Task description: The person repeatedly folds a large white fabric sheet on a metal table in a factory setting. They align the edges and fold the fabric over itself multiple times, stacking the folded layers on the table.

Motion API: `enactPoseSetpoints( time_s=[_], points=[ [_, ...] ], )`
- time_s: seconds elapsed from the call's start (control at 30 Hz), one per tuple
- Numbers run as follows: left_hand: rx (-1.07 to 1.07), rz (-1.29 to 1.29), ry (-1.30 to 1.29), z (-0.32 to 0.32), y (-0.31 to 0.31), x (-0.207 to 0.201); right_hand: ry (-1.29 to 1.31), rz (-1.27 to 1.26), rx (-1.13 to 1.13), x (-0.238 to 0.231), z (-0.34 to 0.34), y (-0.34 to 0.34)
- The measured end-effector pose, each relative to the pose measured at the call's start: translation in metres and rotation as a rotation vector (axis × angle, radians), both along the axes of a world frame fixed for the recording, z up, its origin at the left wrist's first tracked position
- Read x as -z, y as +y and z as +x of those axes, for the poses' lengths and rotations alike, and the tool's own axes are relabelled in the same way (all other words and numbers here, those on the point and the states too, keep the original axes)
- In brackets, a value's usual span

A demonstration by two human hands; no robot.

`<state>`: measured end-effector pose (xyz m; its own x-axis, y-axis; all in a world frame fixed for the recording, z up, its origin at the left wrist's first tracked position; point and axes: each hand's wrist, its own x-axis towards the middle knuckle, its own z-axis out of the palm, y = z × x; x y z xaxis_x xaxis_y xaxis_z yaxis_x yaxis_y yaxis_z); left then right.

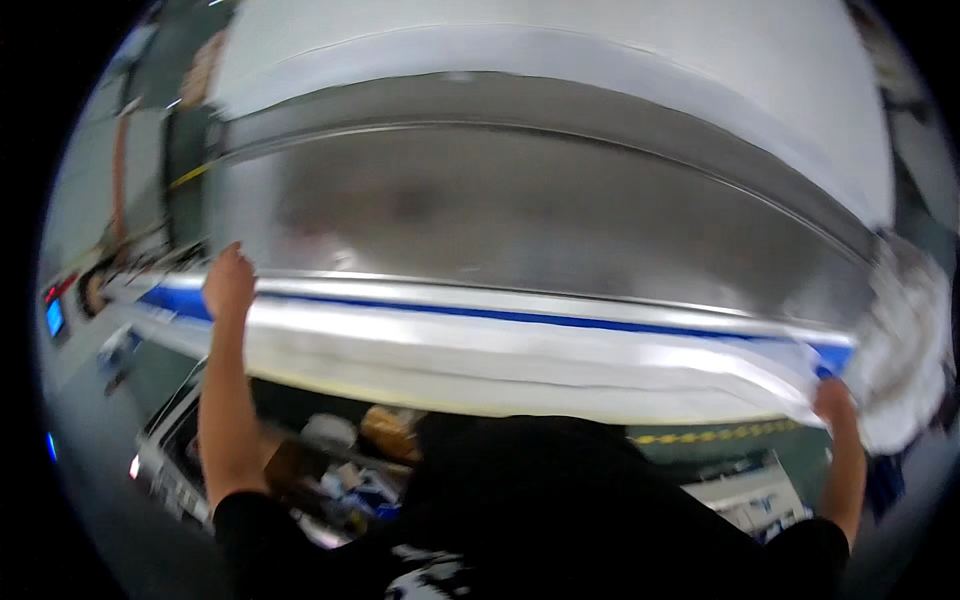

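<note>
A long white sheet (480, 355) lies in a band across the front of a shiny metal surface (520, 215), its near edge hanging loose toward me. Behind that band runs a narrow blue strip (480, 313), widening at both ends. My left hand (230, 285) is closed over the strip's left end, fingers upward; what it pinches is hidden and blurred. At the far right, my right hand (832, 400) is closed on the sheet's corner, just below the blue end. Both arms are spread wide.
White material (600, 50) covers the far side of the metal surface. Crumpled white material (905, 350) bunches at the right end. Below left, a cart (180, 440) stands near mixed items. A white box-like unit (750, 495) sits below right, near yellow floor marking (710, 434).
</note>
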<state>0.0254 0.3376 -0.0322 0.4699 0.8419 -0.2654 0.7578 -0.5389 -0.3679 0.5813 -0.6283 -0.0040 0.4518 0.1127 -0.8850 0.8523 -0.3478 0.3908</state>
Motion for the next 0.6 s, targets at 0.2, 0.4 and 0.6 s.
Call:
enactPoseSetpoints(
  time_s=[0.2, 0.4, 0.6],
  points=[
    [0.316, -0.342, -0.553, 0.122, -0.188, -0.005, 0.183, 0.147, 0.473, -0.027, -0.05, 0.195],
    [0.416, -0.508, -0.8, 0.174, -0.262, -0.012, 0.481, 0.153, 0.75, 0.0, -0.059, 0.233],
    [0.369, -0.541, -0.723, 0.162, -0.26, -0.025, 0.576, 0.252, 0.848, 0.029, -0.079, 0.284]
  ],
)
